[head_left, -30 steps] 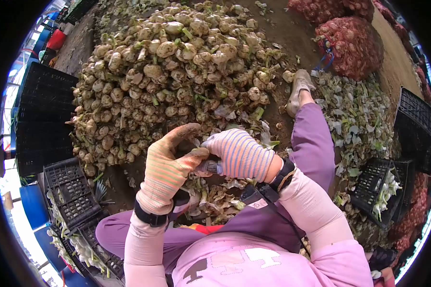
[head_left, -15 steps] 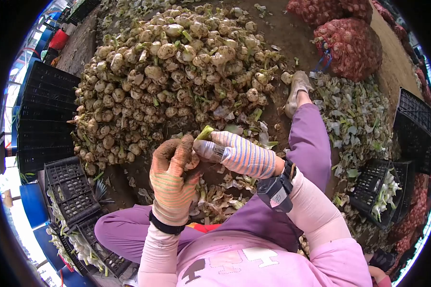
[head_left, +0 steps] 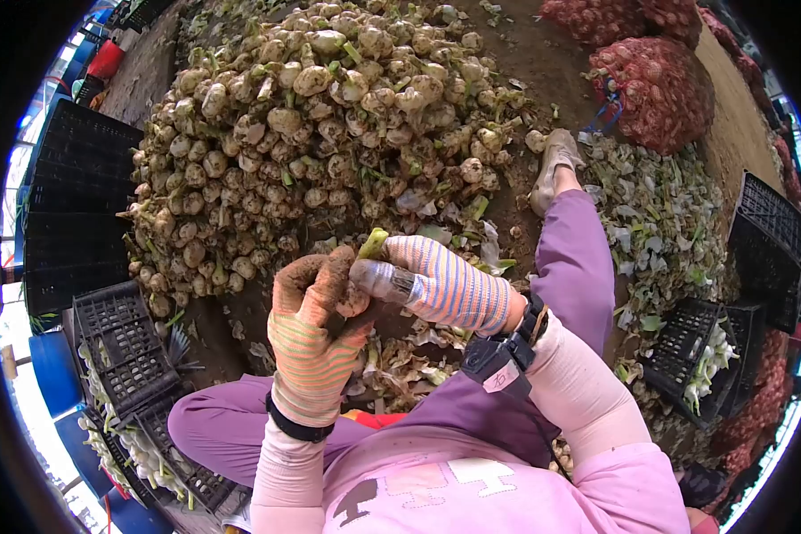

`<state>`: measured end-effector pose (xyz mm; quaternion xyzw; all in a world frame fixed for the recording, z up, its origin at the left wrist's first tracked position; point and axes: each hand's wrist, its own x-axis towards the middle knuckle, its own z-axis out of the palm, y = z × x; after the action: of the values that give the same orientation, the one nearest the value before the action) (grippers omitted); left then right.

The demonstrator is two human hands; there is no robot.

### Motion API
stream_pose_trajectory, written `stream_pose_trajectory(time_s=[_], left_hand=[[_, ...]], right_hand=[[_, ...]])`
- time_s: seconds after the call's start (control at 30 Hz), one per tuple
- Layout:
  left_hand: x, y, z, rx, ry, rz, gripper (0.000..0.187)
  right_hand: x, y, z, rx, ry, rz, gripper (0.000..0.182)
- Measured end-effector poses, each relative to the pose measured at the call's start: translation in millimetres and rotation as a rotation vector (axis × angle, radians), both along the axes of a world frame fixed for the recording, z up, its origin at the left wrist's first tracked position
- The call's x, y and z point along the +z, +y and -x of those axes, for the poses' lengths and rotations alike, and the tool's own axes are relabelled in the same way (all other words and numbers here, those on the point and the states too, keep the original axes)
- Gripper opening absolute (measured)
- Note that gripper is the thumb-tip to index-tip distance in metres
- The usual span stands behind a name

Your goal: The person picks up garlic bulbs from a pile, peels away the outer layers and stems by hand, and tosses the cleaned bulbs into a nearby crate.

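A bulb with a short green stem [head_left: 373,244] is held between my two gloved hands, above the strewn peelings. My left hand [head_left: 319,325], in a striped glove with soiled brown fingers, is closed round the bulb's lower part. Against its stem side presses my right hand [head_left: 436,285], in a striped glove with a grey band at the thumb. The bulb's body is mostly hidden by the fingers. Just beyond both hands lies a large heap of soil-marked bulbs [head_left: 285,151].
Black crates [head_left: 125,343] with trimmed bulbs stand at the left, and another crate [head_left: 681,351] is at the right. Red net sacks [head_left: 654,93] sit at the upper right. Peelings [head_left: 659,222] cover the ground beside my outstretched leg [head_left: 574,258].
Both hands have shifted slightly left in view with the bulb between them. The surroundings have moved a little in the picture as well.
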<state>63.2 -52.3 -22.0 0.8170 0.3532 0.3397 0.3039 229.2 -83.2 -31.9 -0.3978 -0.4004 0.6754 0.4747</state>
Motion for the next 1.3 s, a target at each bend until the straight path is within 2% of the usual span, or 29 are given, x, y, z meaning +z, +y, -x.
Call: stream_pose_trajectory(time_s=[0.17,0.23,0.27,0.3,0.37,0.4,0.43,0.5,0.53,0.57,0.63,0.67,0.83,0.9,0.93,1.0,1.03,1.1,1.13,1.17,1.23,1.27,1.3], left_hand=[[9,6,2,-0.047,-0.12,0.121,0.059],[17,6,4,0.026,-0.268,0.732,0.049],[26,9,6,0.039,-0.357,0.972,0.047],[28,11,8,0.041,-0.36,0.974,0.047],[29,14,11,0.052,-0.577,1.34,0.049],[24,16,11,-0.078,-0.735,1.351,0.048],[22,12,8,-0.078,-0.738,1.352,0.048],[23,3,-4,0.204,-0.519,0.849,0.047],[13,2,-2,0.208,-0.421,0.633,0.047],[10,4,-1,0.208,-0.422,0.633,0.047],[7,9,1,0.032,-0.123,0.047,0.05],[0,8,1,0.038,-0.124,-0.042,0.054],[-9,3,3,0.04,-0.3,0.153,0.056],[-9,4,6,0.027,-0.29,0.241,0.062],[-6,3,4,0.026,-0.29,0.241,0.062],[6,-1,-1,0.051,-0.595,0.77,0.068],[11,-1,-5,0.05,-0.595,0.77,0.068],[17,3,-13,-0.011,-1.019,1.144,0.078],[-2,8,-7,-0.125,-0.954,0.985,0.083],[-4,13,-2,-0.127,-0.951,0.984,0.083],[2,20,-1,-0.149,-0.815,1.213,0.083],[6,18,-8,0.072,-0.713,1.19,0.079],[0,24,-1,0.028,-0.664,1.022,0.067]], right_hand=[[2,-1,-5,0.043,-0.136,-0.194,0.027],[7,-1,-5,0.12,-0.011,-0.159,0.028],[-2,-2,-5,0.093,-0.101,-0.3,0.03],[-1,-1,-5,0.096,-0.102,-0.297,0.03],[1,-1,-4,0.179,0.043,-0.199,0.032],[2,0,-3,0.178,0.137,-0.088,0.035],[1,1,2,0.179,0.135,-0.086,0.035],[-4,4,17,-0.093,0.346,-0.051,0.036],[-3,6,18,-0.13,0.399,-0.044,0.034],[0,7,17,-0.13,0.398,-0.043,0.034],[9,6,11,-0.08,0.287,0.103,0.03],[5,6,10,-0.087,0.278,0.084,0.025],[1,3,13,-0.186,0.23,0.079,0.016],[2,3,13,-0.195,0.038,-0.01,0.015],[3,3,12,-0.196,0.038,-0.01,0.015],[5,3,10,-0.164,0.073,-0.021,0.016],[2,3,10,-0.165,0.073,-0.02,0.016],[-3,4,12,-0.12,0.081,-0.103,0.016],[3,4,9,-0.061,0.084,-0.077,0.021],[3,4,9,-0.063,0.086,-0.079,0.021],[2,4,11,-0.086,0.23,0.021,0.021],[0,5,9,-0.085,0.199,0.075,0.021],[-5,6,10,-0.084,0.2,0.075,0.021]])
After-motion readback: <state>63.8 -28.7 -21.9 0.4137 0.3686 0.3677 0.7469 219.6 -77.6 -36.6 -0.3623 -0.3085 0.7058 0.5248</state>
